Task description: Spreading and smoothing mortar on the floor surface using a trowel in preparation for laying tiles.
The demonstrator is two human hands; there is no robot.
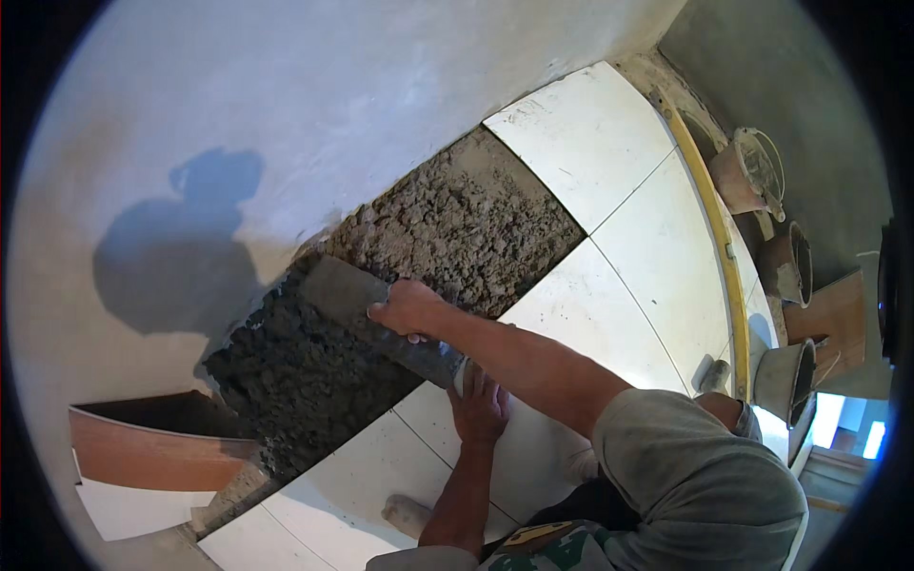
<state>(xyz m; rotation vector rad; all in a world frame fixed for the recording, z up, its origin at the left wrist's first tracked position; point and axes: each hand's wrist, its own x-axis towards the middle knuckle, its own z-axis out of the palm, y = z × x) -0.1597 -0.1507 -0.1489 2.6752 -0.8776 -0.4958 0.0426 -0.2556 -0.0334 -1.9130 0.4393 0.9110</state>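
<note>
My right hand (409,309) is closed on the middle of a long, flat grey board (343,290) lying across wet mortar. My left hand (476,404) holds the board's near end at the edge of the white tiles (647,276). Dark, lumpy mortar (295,381) lies on the near side of the board, and lighter, rougher mortar (476,209) fills the bed beyond it, between the wall and the tiles.
A plastered wall (190,105) runs along the left. A yellow straightedge (714,219) lies along the right, beside several buckets (781,381) and a brown panel (833,314). A brown-sided container (162,452) sits at lower left. A grey cylindrical object (712,374) rests on the tiles.
</note>
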